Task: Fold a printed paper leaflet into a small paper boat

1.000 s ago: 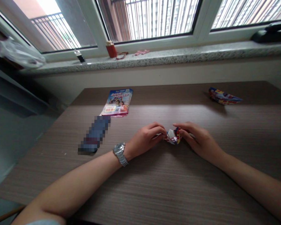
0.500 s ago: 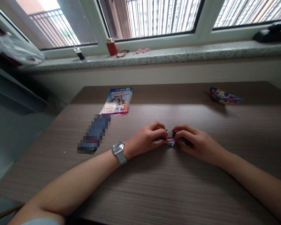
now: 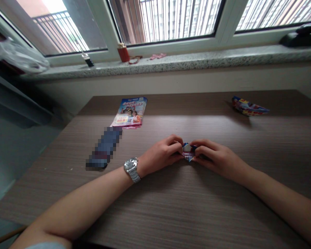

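Observation:
Between my hands, just above the table (image 3: 155, 207), is a small piece of folded paper (image 3: 188, 155) with a printed blue, white and pink surface and a point facing me. My left hand (image 3: 162, 154), with a metal watch (image 3: 131, 169) on its wrist, pinches the paper's left side. On the right side, the fingers of my right hand (image 3: 217, 157) are closed on the same paper. Fingertips hide both of its side corners. Farther back at the right lies a folded paper boat (image 3: 249, 106) in blue, red and yellow print.
A stack of printed flyers (image 3: 131, 112) lies at the back left, with a pixelated dark flat object (image 3: 105, 148) in front of it. On the stone windowsill (image 3: 197, 59) stand a red container (image 3: 123, 52) and a small black-and-clear item (image 3: 87, 59). A plastic bag (image 3: 20, 55) is at far left.
The folded paper's middle has opened slightly wider between my fingers. My hands have barely shifted; the other things stay where they were.

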Demonstrator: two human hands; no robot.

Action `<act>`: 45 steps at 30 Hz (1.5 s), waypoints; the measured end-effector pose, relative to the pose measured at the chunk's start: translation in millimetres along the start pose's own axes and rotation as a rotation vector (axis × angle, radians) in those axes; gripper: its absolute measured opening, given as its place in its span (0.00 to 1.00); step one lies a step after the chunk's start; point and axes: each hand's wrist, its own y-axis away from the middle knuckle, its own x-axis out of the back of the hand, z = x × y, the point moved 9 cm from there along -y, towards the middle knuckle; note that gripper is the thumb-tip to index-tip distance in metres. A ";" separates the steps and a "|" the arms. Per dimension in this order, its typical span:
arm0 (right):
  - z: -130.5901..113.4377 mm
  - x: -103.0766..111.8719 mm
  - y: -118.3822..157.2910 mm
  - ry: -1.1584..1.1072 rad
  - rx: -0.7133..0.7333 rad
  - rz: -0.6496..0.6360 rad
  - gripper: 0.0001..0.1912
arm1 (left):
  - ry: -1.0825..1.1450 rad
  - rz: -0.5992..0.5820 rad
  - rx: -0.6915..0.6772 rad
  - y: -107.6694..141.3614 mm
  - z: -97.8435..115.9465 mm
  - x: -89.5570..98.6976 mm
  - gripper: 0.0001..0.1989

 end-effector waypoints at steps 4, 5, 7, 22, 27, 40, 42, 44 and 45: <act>6.3 2.3 1.9 -0.045 -0.036 0.001 0.01 | 0.057 0.026 0.030 0.4 -4.4 3.5 0.04; 7.3 3.2 2.3 -0.056 -0.042 0.006 0.01 | 0.066 0.029 0.037 0.5 -5.4 4.0 0.05; 9.2 5.3 2.6 -0.070 -0.053 0.022 0.02 | 0.078 0.030 0.049 0.7 -7.0 4.3 0.05; 0.2 2.7 0.8 0.000 -0.021 0.075 0.12 | 0.067 0.011 0.041 -2.0 -2.6 0.7 0.06; 2.1 -0.4 1.4 -0.013 -0.038 0.074 0.12 | 0.046 -0.018 0.023 -3.2 1.8 -2.8 0.08; 10.3 4.5 -2.8 -0.116 -0.144 0.150 0.06 | 0.029 0.036 0.091 -3.3 -4.6 -1.8 0.06; 10.8 5.0 -3.4 -0.126 -0.163 0.155 0.05 | 0.049 0.056 0.108 -3.0 -5.5 -0.7 0.05; 10.3 6.4 -4.0 -0.136 -0.172 0.164 0.05 | 0.075 0.081 0.115 -2.7 -5.8 1.0 0.04; 9.7 7.3 -4.3 -0.142 -0.174 0.168 0.05 | 0.088 0.096 0.115 -2.5 -5.9 2.1 0.04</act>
